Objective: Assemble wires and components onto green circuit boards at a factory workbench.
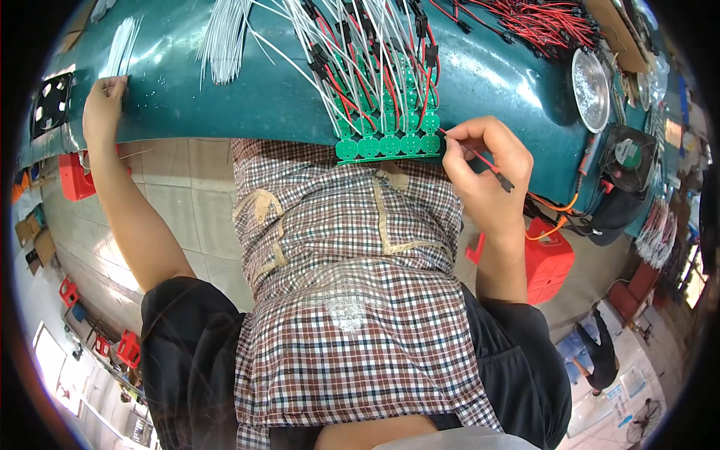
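My left hand [105, 109] is at the far left of the table, its fingers closed at the near end of a small bundle of thin white wires [124, 43]. My right hand [491, 161] pinches a short red and black wire lead [482, 158] with a black plug hanging by the palm. The lead's other end points at the right edge of a green circuit board panel [388, 145]. Rows of round boards make up this panel, which lies at the table's near edge. White wires and red-black leads [386, 67] fan away from its farther rows.
Another white wire bundle [226, 45] lies left of the panel. A pile of red-black leads [544, 22] is at the back right, near a round metal dish [590, 91]. A soldering iron [583, 161] and a black fan [628, 159] are at the right edge; another fan [52, 106] stands far left.
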A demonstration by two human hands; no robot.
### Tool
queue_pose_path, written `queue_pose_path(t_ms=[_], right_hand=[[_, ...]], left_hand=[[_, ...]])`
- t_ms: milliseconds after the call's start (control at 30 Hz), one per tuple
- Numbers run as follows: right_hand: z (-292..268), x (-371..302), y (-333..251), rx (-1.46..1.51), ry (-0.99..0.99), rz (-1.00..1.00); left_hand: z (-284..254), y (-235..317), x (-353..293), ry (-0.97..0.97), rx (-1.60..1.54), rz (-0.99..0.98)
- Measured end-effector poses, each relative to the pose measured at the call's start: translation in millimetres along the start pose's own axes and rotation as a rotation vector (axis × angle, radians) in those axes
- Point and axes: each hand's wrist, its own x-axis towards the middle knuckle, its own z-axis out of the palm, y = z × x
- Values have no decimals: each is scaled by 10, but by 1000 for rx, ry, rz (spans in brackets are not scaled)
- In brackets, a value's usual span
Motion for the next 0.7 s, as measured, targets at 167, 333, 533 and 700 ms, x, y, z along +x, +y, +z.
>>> queue_pose_path(t_ms=[167, 333, 533, 700], right_hand=[[-21, 116, -46, -24, -78, 19], [-16, 150, -62, -87, -98, 48], [10, 122, 9, -30, -73, 147], [28, 113, 58, 0, -63, 7]], left_hand=[[109, -229, 174, -143, -229, 50], [25, -55, 86, -118, -138, 59], [-161, 359, -200, 144, 22, 134], [-434, 1205, -620, -47, -451, 89]])
